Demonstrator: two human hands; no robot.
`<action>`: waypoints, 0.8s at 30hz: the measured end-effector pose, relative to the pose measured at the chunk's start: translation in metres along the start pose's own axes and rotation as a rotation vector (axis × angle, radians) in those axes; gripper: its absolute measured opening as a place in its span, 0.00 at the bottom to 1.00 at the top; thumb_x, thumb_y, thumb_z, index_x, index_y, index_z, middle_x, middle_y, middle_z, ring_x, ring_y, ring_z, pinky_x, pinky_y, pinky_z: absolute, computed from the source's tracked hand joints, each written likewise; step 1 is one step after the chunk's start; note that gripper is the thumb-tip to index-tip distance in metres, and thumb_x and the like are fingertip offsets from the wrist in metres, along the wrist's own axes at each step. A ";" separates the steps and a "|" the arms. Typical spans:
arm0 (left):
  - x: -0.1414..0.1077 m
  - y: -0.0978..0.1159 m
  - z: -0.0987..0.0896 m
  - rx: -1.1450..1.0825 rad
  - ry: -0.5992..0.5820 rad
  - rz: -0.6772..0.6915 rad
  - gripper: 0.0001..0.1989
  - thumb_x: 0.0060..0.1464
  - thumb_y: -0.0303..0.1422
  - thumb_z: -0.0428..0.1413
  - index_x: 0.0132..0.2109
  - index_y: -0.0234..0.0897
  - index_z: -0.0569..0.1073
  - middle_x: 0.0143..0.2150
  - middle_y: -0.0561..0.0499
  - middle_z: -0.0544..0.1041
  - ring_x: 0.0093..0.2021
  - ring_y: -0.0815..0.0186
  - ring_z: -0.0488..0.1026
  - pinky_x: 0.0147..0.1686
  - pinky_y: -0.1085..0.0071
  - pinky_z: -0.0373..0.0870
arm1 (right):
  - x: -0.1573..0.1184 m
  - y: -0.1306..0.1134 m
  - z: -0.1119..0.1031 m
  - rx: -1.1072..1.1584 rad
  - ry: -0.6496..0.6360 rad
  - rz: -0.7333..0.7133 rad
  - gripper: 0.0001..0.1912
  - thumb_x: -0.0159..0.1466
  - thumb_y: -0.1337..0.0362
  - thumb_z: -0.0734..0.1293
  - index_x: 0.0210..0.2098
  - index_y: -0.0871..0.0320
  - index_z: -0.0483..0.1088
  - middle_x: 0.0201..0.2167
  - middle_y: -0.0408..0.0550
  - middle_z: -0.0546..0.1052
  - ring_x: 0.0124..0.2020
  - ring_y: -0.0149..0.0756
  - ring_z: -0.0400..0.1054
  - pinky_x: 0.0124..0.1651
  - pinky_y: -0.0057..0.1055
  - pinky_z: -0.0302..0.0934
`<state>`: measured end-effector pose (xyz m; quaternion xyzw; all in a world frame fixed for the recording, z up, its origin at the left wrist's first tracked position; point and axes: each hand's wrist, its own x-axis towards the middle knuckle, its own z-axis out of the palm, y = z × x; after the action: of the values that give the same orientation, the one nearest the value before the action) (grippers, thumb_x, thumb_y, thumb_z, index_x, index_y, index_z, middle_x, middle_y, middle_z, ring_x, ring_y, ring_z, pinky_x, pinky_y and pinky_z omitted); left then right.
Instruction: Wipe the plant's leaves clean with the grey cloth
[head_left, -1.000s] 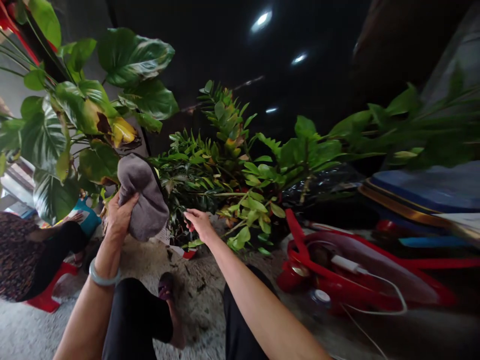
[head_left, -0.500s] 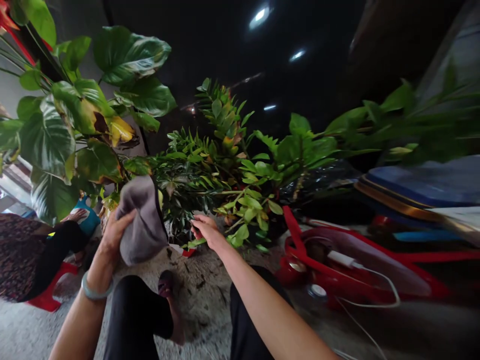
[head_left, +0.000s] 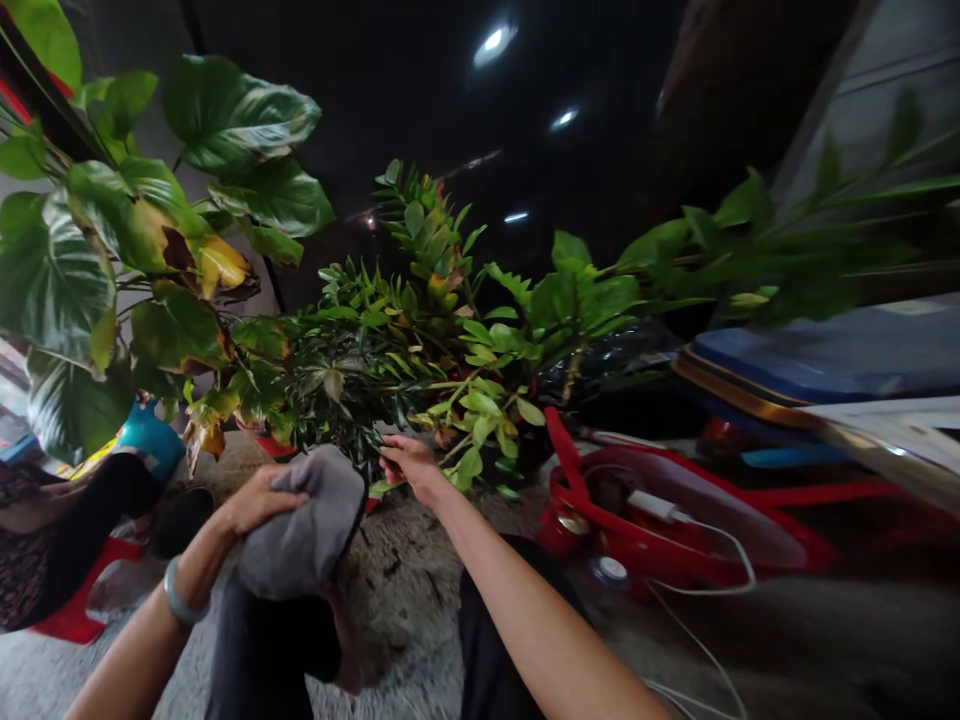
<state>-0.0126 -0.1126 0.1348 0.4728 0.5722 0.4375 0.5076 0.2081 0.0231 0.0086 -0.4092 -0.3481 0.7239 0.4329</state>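
A grey cloth (head_left: 304,530) hangs over my left knee, gripped by my left hand (head_left: 262,500), whose thumb and fingers press into its upper side. A pale green bangle circles that wrist. My right hand (head_left: 409,468) reaches in at the lower edge of the dark-leaved plant (head_left: 330,400), with thumb and fingertips closed on a leaf there; the leaf is partly hidden by the fingers. Lighter green leaves (head_left: 480,410) stand just to the right of this hand. The cloth's dark edge faces the plant, a short way from my right fingertips.
A large-leaved plant (head_left: 217,110) with yellowed leaves rises at left. A person's dark-clad leg (head_left: 112,500) and a red stool (head_left: 82,600) are below it. At right stand a red bag (head_left: 675,550) with a white charger and cable, and stacked blue items (head_left: 810,360).
My left hand has lowered the grey cloth to the right and down, over my knee. My right hand stays at the plant. The view has shifted slightly right.
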 end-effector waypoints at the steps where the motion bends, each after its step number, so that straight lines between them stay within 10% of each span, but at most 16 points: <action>1: 0.002 0.015 -0.002 -0.022 0.040 0.035 0.14 0.35 0.33 0.74 0.33 0.37 0.84 0.31 0.46 0.84 0.32 0.54 0.79 0.37 0.62 0.76 | -0.001 -0.001 -0.001 0.004 -0.005 -0.009 0.12 0.52 0.68 0.74 0.37 0.59 0.76 0.15 0.38 0.73 0.12 0.27 0.62 0.16 0.22 0.58; 7: 0.078 0.077 0.025 -0.078 0.268 0.348 0.19 0.37 0.34 0.71 0.41 0.36 0.84 0.37 0.48 0.85 0.40 0.55 0.80 0.45 0.65 0.75 | -0.004 -0.002 0.006 0.045 -0.003 -0.010 0.12 0.50 0.67 0.74 0.35 0.58 0.75 0.16 0.39 0.74 0.13 0.27 0.62 0.17 0.23 0.58; 11: 0.098 0.048 0.053 0.162 0.058 0.187 0.10 0.36 0.30 0.68 0.32 0.36 0.84 0.26 0.52 0.82 0.27 0.61 0.74 0.30 0.70 0.71 | -0.004 0.000 0.005 0.060 -0.016 -0.034 0.08 0.47 0.65 0.73 0.28 0.57 0.73 0.13 0.38 0.72 0.14 0.28 0.62 0.18 0.24 0.58; 16: 0.054 0.037 0.037 0.290 -0.306 0.028 0.11 0.37 0.30 0.69 0.33 0.36 0.86 0.30 0.49 0.83 0.30 0.58 0.76 0.31 0.68 0.72 | -0.005 0.001 -0.006 0.025 -0.018 -0.018 0.10 0.47 0.65 0.73 0.30 0.59 0.75 0.15 0.38 0.72 0.14 0.27 0.61 0.19 0.24 0.57; 24: 0.100 0.079 0.033 -0.062 0.182 0.310 0.20 0.39 0.37 0.70 0.42 0.34 0.84 0.35 0.48 0.84 0.36 0.57 0.79 0.39 0.67 0.74 | 0.000 0.003 -0.001 0.144 -0.003 -0.019 0.15 0.50 0.69 0.71 0.39 0.59 0.75 0.17 0.39 0.73 0.16 0.29 0.63 0.21 0.26 0.61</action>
<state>0.0244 -0.0003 0.1919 0.4978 0.5224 0.5689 0.3946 0.2074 0.0222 0.0054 -0.3728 -0.2996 0.7434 0.4675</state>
